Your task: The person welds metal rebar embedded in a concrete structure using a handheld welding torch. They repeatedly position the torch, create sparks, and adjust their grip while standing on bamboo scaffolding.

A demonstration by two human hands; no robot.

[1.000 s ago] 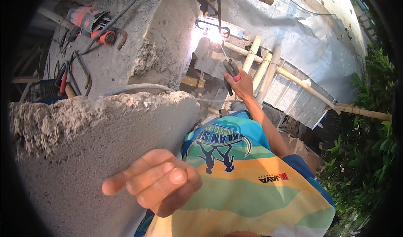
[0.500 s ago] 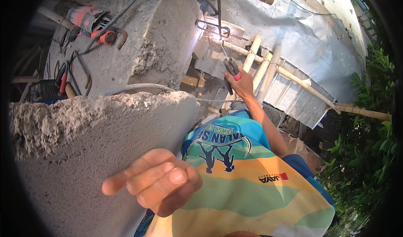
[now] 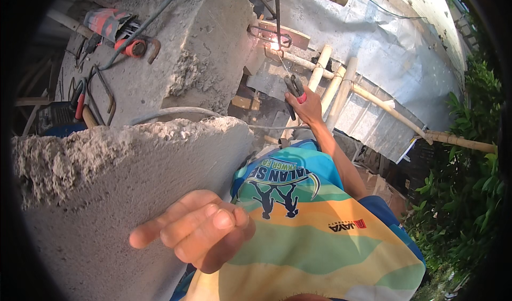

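Near left, the left hand [image 3: 194, 229] is resting half-curled and empty against a rough concrete block [image 3: 122, 194]. Farther off, the right hand [image 3: 305, 108] is gripping a welding electrode holder [image 3: 293, 89], its rod sparking at a steel bracket [image 3: 270, 35] partly lost in glare.

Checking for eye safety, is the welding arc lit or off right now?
Lit: a bright glare shows at the rod tip held by the right hand.

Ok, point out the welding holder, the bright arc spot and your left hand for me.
welding holder [image 3: 294, 89], head view, on its dark jaws above the red grip.
arc spot [image 3: 274, 45], head view, on the glow's centre.
left hand [image 3: 200, 229], head view, on the curled fingers.
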